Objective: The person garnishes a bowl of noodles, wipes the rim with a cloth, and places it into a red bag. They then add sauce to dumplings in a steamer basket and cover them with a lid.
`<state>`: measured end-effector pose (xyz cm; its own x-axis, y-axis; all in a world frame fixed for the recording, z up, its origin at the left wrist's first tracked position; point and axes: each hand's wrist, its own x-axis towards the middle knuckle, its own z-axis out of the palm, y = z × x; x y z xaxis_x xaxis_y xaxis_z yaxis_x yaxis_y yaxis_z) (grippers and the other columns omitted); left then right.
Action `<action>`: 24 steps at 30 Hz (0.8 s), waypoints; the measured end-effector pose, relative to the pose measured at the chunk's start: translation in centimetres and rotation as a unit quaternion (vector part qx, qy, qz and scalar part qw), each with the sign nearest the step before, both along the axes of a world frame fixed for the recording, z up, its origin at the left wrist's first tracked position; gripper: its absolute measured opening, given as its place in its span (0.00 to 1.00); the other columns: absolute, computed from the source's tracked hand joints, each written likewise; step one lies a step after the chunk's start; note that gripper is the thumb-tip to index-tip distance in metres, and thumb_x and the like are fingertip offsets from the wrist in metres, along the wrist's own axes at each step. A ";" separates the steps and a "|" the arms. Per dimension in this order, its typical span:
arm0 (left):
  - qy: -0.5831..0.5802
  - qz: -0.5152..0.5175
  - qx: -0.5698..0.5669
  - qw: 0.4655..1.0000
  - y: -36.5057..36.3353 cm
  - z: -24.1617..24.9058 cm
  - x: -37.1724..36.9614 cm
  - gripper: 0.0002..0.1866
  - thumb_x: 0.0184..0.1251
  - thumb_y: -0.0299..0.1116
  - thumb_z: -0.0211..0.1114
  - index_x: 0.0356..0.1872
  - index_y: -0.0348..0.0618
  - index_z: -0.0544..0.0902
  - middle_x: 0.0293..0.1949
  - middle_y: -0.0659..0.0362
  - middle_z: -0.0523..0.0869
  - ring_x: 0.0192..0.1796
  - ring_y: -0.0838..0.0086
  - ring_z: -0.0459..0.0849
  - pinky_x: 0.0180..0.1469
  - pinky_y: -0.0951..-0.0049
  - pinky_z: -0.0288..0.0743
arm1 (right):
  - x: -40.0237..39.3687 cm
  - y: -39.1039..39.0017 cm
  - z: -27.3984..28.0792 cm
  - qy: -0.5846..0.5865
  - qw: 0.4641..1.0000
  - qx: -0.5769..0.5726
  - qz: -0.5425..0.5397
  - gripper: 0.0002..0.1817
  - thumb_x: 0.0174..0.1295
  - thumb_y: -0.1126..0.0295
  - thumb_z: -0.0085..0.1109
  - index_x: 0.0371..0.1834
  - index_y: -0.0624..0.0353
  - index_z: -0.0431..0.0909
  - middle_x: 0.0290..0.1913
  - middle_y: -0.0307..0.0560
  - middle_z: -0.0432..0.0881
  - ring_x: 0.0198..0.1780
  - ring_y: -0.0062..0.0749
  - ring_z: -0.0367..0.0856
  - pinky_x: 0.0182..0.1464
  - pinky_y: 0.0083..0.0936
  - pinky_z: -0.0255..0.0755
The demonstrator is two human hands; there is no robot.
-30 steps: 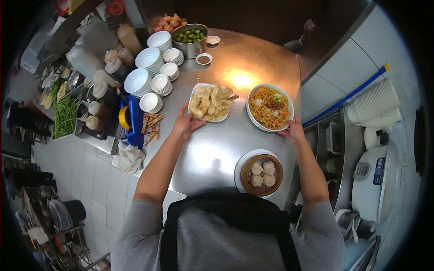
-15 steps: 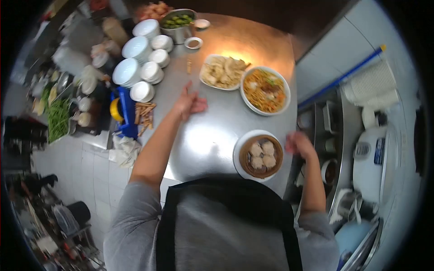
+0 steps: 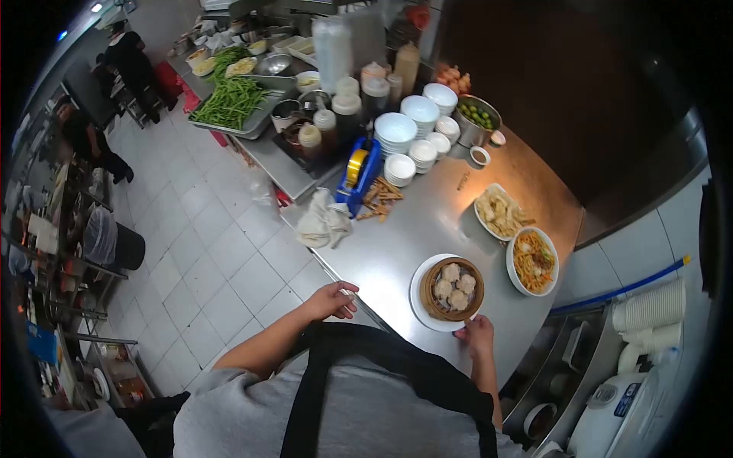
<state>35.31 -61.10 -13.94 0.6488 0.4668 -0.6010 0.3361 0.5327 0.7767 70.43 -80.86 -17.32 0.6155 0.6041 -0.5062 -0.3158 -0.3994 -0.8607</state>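
Note:
A bamboo steamer with several siu mai dumplings inside sits on a round white plate near the counter's front edge. My right hand is at the plate's lower right rim, its fingers closed on the edge; the fingertips are partly hidden. Off the counter's near edge, left of the plate, my left hand hangs with loosely bent fingers apart and nothing in it. Farther back stand a bowl of fried noodles and a white dish of pale fried pieces.
Stacked bowls, a blue tape dispenser, clothespins and a crumpled cloth line the counter's left side. A tray of green vegetables lies beyond. Co-workers stand far left. Shelving runs along the right.
My view has turned left, showing more floor and co-workers. My right hand has come to the plate's rim; my left hand has drawn back from over the counter to its near edge.

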 end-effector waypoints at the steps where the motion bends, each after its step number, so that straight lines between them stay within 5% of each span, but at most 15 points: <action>1: 0.001 0.017 -0.002 1.000 0.2 2.0 -1.3 0.16 0.68 0.34 0.54 0.56 0.46 0.69 0.37 0.55 0.83 0.36 0.74 0.83 0.39 0.78 0.76 | -0.4 1.1 1.2 -0.021 1.000 -0.018 0.002 0.07 0.61 0.75 0.53 0.38 0.66 0.68 0.26 0.47 0.77 0.21 0.30 0.79 0.23 0.23 0.79; 3: -0.007 0.046 0.007 0.999 1.6 2.2 -4.5 0.17 0.68 0.34 0.54 0.56 0.46 0.69 0.38 0.55 0.82 0.37 0.74 0.83 0.39 0.78 0.76 | -0.8 3.2 1.3 -0.223 0.973 -0.051 0.028 0.05 0.58 0.75 0.56 0.31 0.65 0.72 0.25 0.45 0.77 0.20 0.28 0.79 0.22 0.23 0.76; 6: -0.050 0.063 0.032 0.996 3.4 0.6 -11.0 0.16 0.69 0.38 0.53 0.54 0.43 0.70 0.39 0.56 0.83 0.34 0.76 0.83 0.37 0.77 0.76 | -2.8 6.9 4.4 -0.526 0.845 -0.096 -0.005 0.03 0.59 0.75 0.53 0.30 0.62 0.75 0.27 0.44 0.79 0.28 0.26 0.79 0.30 0.24 0.75; 9: -0.014 0.077 0.046 0.996 6.6 0.4 -17.4 0.14 0.68 0.39 0.54 0.48 0.41 0.73 0.39 0.57 0.83 0.34 0.77 0.82 0.38 0.77 0.75 | -13.6 13.9 10.7 -0.413 0.902 0.122 0.018 0.06 0.57 0.76 0.53 0.36 0.60 0.78 0.31 0.45 0.79 0.32 0.31 0.78 0.38 0.27 0.73; 11: 0.005 0.078 0.077 0.994 8.6 0.1 -20.6 0.12 0.68 0.39 0.54 0.44 0.41 0.73 0.39 0.57 0.83 0.36 0.78 0.81 0.40 0.77 0.74 | -19.7 18.8 8.9 -0.454 0.854 0.159 0.201 0.11 0.54 0.75 0.54 0.41 0.58 0.79 0.36 0.48 0.79 0.37 0.38 0.77 0.44 0.32 0.72; 13: -0.002 0.074 0.148 0.986 10.8 1.0 -22.7 0.11 0.68 0.38 0.54 0.41 0.40 0.73 0.39 0.58 0.83 0.37 0.78 0.80 0.41 0.77 0.73 | -25.3 24.2 6.8 -0.577 0.747 0.190 0.270 0.13 0.51 0.75 0.54 0.41 0.56 0.79 0.40 0.49 0.78 0.42 0.45 0.75 0.47 0.34 0.70; 15: -0.021 0.104 0.159 0.982 12.7 2.7 -24.0 0.08 0.67 0.34 0.55 0.42 0.40 0.73 0.39 0.58 0.82 0.38 0.78 0.80 0.41 0.77 0.72 | -29.5 26.8 6.2 -0.650 0.722 0.066 0.230 0.14 0.49 0.79 0.54 0.41 0.56 0.78 0.42 0.52 0.76 0.46 0.48 0.73 0.48 0.36 0.69; 20: -0.034 0.124 0.146 0.981 16.5 2.6 -26.9 0.11 0.65 0.30 0.56 0.46 0.40 0.72 0.39 0.58 0.82 0.38 0.77 0.80 0.40 0.78 0.72 | -27.2 30.8 1.9 -0.549 0.788 0.017 0.276 0.15 0.42 0.77 0.61 0.37 0.56 0.76 0.37 0.51 0.72 0.43 0.49 0.72 0.45 0.36 0.69; 24: -0.044 0.142 0.143 0.978 20.4 2.3 -28.1 0.13 0.64 0.28 0.56 0.49 0.41 0.72 0.39 0.57 0.82 0.39 0.76 0.80 0.40 0.77 0.72 | -25.0 32.8 10.0 -0.475 0.793 -0.021 0.381 0.19 0.39 0.73 0.67 0.38 0.58 0.75 0.33 0.50 0.76 0.37 0.44 0.76 0.40 0.32 0.72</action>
<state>7.24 -40.70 -11.69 0.5126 0.7766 -0.3664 0.1314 0.3507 0.9272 45.46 -48.02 -7.33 0.1953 0.9787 -0.0634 0.8136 -0.1978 -0.5468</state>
